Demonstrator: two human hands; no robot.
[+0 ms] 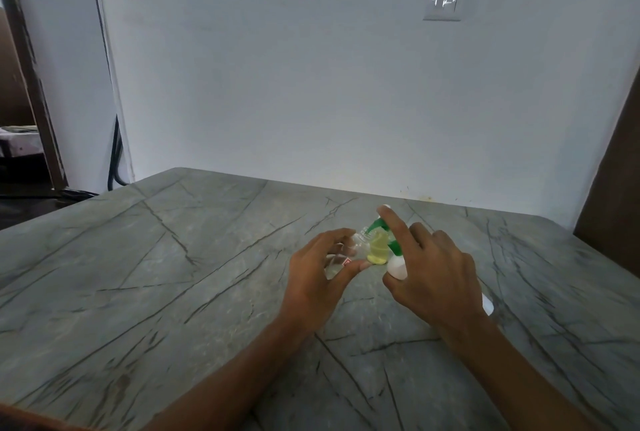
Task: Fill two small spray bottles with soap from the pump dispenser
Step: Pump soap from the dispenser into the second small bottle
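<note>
Over the far right part of the grey veined surface (173, 274), the left grip (318, 271) curls thumb and fingers round a clear spray bottle (337, 262), holding it tilted with its open neck pointing up and to the right. That neck sits just under the green spout (375, 224) of the pump dispenser (397, 267), though I cannot tell whether the two touch. The right grip (433, 274) wraps the dispenser's white body with its thumb and lower fingers, while the index finger stretches forward along the top of the green pump head. Between the two grips, just beside the dispenser and close to the left thumb tip, a second spray bottle (378, 250) stands upright on the surface, holding pale yellow liquid. The right grip hides most of the dispenser; a white rounded piece (488, 304) shows past the outer edge of that hand, and I cannot tell what it belongs to. Both bare forearms reach in from the near edge. Behind the surface rises a pale wall with a light switch (443, 0) high on the right. A dark cable (116, 160) runs down the wall corner at the left beside a doorway, and a brown panel (616, 188) stands at the far right.
</note>
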